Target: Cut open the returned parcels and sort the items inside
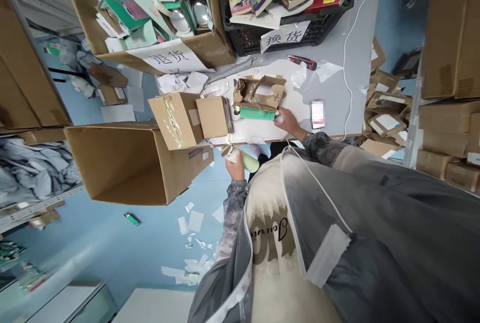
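Note:
My left hand [235, 167] is wrapped round a pale green bottle [249, 161] with a shiny metal-looking lid and a light loop at its top. It holds the bottle tilted in front of the table's near edge. My right hand [288, 122] rests at the right end of a green box [257, 113] on the table; its fingertips are partly hidden, though they seem to grip that end. Just behind the green box lies an opened, torn brown carton [259, 91]. To the left stand a small brown box [213, 117] and a taped brown box [176, 120].
A phone [317, 114] lies right of my right hand. Farther back are a red-and-black tool [302, 62], a black crate [277, 38] of books and a carton [210, 50] of boxes. A large open carton [123, 163] stands left. Paper scraps [195, 221] litter the floor.

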`<move>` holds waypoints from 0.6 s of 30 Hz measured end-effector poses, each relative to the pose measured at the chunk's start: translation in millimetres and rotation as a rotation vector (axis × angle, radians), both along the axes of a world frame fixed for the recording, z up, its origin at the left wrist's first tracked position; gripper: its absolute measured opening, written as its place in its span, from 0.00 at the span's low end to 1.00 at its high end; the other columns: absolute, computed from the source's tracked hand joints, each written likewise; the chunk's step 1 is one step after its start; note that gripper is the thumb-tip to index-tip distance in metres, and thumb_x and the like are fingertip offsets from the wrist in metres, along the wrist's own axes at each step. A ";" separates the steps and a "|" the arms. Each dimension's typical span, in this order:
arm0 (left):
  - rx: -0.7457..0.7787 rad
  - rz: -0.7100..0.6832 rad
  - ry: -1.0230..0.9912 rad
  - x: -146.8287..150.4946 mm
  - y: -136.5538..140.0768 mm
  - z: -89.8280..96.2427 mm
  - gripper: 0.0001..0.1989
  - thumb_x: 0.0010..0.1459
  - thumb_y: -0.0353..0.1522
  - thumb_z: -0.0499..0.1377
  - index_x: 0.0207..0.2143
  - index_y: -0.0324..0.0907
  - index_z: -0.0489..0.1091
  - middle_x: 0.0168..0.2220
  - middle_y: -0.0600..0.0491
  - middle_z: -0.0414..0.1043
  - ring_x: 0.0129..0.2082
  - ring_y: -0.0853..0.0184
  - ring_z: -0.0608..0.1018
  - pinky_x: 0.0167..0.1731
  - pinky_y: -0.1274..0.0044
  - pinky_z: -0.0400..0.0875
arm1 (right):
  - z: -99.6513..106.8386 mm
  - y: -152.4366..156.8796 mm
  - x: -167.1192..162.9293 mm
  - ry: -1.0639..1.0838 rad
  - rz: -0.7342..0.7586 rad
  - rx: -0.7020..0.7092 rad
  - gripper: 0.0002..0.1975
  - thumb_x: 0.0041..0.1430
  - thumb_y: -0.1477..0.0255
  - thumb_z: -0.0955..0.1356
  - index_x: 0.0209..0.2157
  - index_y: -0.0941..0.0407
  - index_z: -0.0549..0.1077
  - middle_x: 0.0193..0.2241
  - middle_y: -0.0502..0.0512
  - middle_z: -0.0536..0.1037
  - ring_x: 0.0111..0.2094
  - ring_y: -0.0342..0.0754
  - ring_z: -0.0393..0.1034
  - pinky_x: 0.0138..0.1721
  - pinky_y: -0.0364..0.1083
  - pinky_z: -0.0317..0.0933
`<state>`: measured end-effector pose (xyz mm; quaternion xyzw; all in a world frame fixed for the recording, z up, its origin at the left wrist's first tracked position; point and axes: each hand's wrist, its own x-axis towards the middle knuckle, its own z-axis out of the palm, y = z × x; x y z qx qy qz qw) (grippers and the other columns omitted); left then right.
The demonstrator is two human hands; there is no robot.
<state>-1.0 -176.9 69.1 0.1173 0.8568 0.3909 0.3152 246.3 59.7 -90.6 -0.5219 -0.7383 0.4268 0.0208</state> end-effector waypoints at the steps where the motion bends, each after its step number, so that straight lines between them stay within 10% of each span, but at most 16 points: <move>1: 0.001 -0.003 0.001 -2.1 4.7 2.2 0.25 0.72 0.49 0.73 0.60 0.42 0.81 0.66 0.34 0.87 0.72 0.44 0.86 0.79 0.52 0.77 | 2.9 -1.6 4.1 -0.012 0.002 -0.008 0.29 0.69 0.71 0.77 0.69 0.59 0.78 0.67 0.75 0.82 0.70 0.71 0.72 0.78 0.65 0.69; 9: 0.001 -0.062 0.015 -24.3 43.1 16.2 0.19 0.71 0.43 0.74 0.56 0.41 0.79 0.65 0.30 0.87 0.76 0.39 0.84 0.81 0.52 0.75 | 12.6 -29.1 -9.9 -0.023 -0.182 -0.089 0.51 0.62 0.68 0.87 0.80 0.62 0.68 0.75 0.73 0.77 0.66 0.58 0.65 0.74 0.51 0.62; 14: -0.014 -0.177 0.027 -35.9 42.0 22.2 0.21 0.69 0.47 0.76 0.52 0.43 0.79 0.58 0.34 0.89 0.69 0.41 0.88 0.76 0.53 0.80 | 14.9 -37.4 -38.8 -0.032 -0.170 -0.120 0.39 0.63 0.78 0.84 0.74 0.66 0.77 0.69 0.73 0.78 0.65 0.61 0.65 0.75 0.55 0.59; 18: -0.014 -0.224 0.041 -44.7 36.3 28.4 0.19 0.69 0.46 0.76 0.50 0.42 0.78 0.55 0.34 0.89 0.66 0.42 0.88 0.75 0.53 0.80 | 30.8 -33.9 -40.2 -0.025 -0.223 -0.149 0.41 0.64 0.79 0.82 0.76 0.65 0.75 0.82 0.76 0.69 0.73 0.59 0.64 0.81 0.54 0.57</move>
